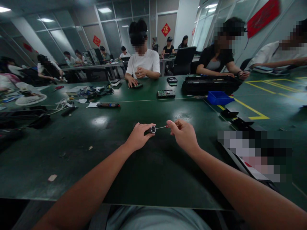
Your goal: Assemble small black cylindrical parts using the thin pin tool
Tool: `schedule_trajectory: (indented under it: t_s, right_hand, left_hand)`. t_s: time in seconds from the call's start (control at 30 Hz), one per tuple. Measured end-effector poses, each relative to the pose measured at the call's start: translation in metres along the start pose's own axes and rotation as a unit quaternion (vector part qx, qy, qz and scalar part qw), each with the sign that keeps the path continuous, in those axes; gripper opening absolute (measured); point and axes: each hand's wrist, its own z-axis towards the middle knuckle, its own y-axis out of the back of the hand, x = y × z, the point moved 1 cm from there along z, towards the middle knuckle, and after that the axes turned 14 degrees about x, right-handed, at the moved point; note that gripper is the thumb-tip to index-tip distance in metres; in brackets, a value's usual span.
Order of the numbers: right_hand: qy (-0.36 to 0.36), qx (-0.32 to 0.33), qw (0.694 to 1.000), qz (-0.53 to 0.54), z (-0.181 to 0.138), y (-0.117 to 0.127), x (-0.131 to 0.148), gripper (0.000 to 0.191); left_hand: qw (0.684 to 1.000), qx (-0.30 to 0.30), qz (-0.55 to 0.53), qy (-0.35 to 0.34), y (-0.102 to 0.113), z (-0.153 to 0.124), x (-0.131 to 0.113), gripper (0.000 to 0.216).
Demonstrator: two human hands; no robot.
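My left hand [139, 136] is closed round a small dark cylinder [153, 129], which has a pale ring on the end that faces me. Between thumb and fingers of my right hand [184, 132] sits the handle of a thin screwdriver [161, 127]. Its metal shaft points left, and the tip reaches the side of the cylinder; whether it touches a screw is too small to tell. Both hands are just above the green tabletop [153, 179], in front of my body. My fingers hide most of the handle and the cylinder's far part.
Across the table a person in a white shirt [143, 64] handles a small dark object. Hard drives [166, 93], a blue bin [220, 97] and a long black casing [211, 84] stand beyond my hands. Cables and parts [88, 91] lie left; a blurred flat object [254, 156] lies right.
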Motion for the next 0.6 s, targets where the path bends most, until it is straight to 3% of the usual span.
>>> schedule_trajectory:
  t_s: [0.2,0.4,0.6]
  right_hand:
    - [0.087,0.042,0.993,0.06,-0.001,-0.007,-0.003,0.013]
    - [0.054,0.051,0.997,0.029,-0.003,-0.008,-0.004,0.035]
    - [0.077,0.077,0.991,0.071,-0.001,-0.011,-0.01,0.021]
  left_hand:
    - [1.0,-0.005,0.001,-0.012,0.001,0.0,0.002,0.04]
    - [1.0,0.001,0.001,-0.018,-0.001,0.0,0.001,0.041]
    - [0.999,-0.019,-0.025,-0.007,0.001,0.0,0.003,0.041]
